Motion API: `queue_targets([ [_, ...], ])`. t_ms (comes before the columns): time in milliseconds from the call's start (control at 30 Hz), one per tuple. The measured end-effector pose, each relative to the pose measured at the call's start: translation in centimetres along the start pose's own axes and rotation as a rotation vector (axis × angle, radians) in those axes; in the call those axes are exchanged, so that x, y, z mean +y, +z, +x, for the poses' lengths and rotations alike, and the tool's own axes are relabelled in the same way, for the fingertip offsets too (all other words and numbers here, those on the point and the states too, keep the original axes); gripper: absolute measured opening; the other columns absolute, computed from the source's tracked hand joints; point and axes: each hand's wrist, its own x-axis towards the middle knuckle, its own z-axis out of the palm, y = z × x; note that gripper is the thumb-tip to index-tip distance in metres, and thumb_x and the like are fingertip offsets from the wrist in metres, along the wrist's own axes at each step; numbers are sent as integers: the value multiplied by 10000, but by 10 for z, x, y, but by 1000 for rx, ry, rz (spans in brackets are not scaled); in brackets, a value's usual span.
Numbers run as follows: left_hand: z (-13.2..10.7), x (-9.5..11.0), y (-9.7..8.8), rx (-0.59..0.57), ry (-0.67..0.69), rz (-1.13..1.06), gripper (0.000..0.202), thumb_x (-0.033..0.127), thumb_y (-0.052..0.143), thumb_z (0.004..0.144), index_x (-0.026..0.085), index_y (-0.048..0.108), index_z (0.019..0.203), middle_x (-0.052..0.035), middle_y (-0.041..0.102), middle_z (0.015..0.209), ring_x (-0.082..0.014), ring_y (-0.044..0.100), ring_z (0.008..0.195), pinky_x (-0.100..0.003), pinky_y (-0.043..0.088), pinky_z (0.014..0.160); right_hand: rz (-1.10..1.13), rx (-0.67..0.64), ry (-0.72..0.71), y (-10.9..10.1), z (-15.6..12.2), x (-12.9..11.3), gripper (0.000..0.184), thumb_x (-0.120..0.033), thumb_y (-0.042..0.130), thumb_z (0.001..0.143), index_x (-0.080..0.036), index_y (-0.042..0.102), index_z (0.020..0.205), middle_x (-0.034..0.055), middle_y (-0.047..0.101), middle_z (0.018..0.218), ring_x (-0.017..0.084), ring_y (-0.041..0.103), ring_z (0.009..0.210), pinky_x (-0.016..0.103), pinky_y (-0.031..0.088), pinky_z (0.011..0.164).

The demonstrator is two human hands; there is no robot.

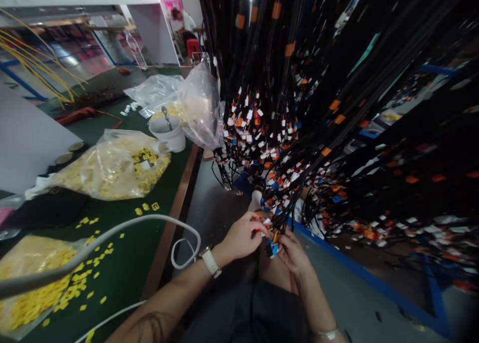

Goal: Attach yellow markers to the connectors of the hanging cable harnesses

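Large bundles of black cable harnesses (262, 58) hang in front of me, their ends full of small white, orange and blue connectors. My right hand (294, 251) is closed around the lower end of one wire harness. A blue and black connector (272, 248) with yellow and orange wires sticks out beside its fingers. Just to the left, my left hand (247, 235), with a white watch on the wrist, pinches at the coloured wire ends by a small white connector (267, 222). Its fingertips partly hide what they grip.
On the green table (123, 233) at left lie a bag of yellow parts (112, 166), loose yellow pieces (75, 288) and a white mug (170, 136) with a spoon. A grey hose (123, 225) crosses it. A blue frame rail (359, 268) runs below the harnesses. A person (185, 23) sits far back.
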Motion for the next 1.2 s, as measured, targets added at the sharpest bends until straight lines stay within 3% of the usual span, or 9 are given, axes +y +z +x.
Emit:
queue_targets([
  [200, 1, -2, 0, -56, 33, -2, 142, 231, 633, 758, 221, 672, 894, -33, 529, 1097, -170, 545, 1007, -302, 428, 940, -37, -21, -37, 3, 1, -1, 503, -186, 801, 573, -241, 626, 1041, 2, 710, 874, 149, 644, 670, 259, 506, 608],
  [433, -2, -1, 1, -132, 71, 79, 439, 275, 765, 631, 223, 590, 1030, -52, 463, 1213, -230, 505, 1080, -361, 437, 945, -83, -63, -110, 4, -1, 2, 596, -175, 806, 575, -288, 582, 1115, 8, 676, 1059, 193, 634, 938, 295, 510, 776],
  [667, -9, 2, 3, -162, 175, 348, 395, 171, 622, 762, 231, 520, 1138, -80, 422, 1296, -260, 462, 1148, -394, 416, 958, -58, -59, -72, -10, -2, 3, 463, -138, 768, 574, -268, 637, 998, -17, 699, 863, 149, 632, 659, 228, 494, 562],
  [833, -9, 8, 5, -134, 190, 417, 342, 255, 615, 791, 221, 540, 1123, -92, 462, 1267, -265, 485, 1114, -399, 431, 910, -84, -66, -80, 0, -2, 3, 452, -210, 770, 635, -272, 607, 1052, 2, 698, 939, 151, 643, 665, 253, 510, 586],
  [933, -8, 11, 6, -105, 178, 364, 286, 261, 596, 802, 212, 578, 1084, -88, 516, 1210, -259, 506, 1090, -390, 430, 902, -91, -42, -125, 5, -2, 5, 447, -246, 778, 639, -261, 604, 1050, 10, 702, 941, 170, 658, 721, 269, 521, 625],
  [1067, -5, 11, 6, -48, 80, 100, 306, 365, 641, 764, 213, 627, 1029, -67, 576, 1090, -212, 555, 994, -325, 453, 868, -63, -28, -112, 3, -2, 5, 443, -242, 781, 625, -251, 608, 1033, 21, 708, 937, 206, 667, 796, 291, 533, 649],
  [1200, -2, 10, 5, -43, 54, -74, 318, 392, 710, 692, 215, 670, 953, -47, 581, 1027, -186, 561, 957, -288, 451, 859, -17, -9, -87, 1, -2, 4, 307, -256, 778, 613, -239, 644, 889, 12, 713, 857, 195, 667, 737, 278, 532, 611],
])
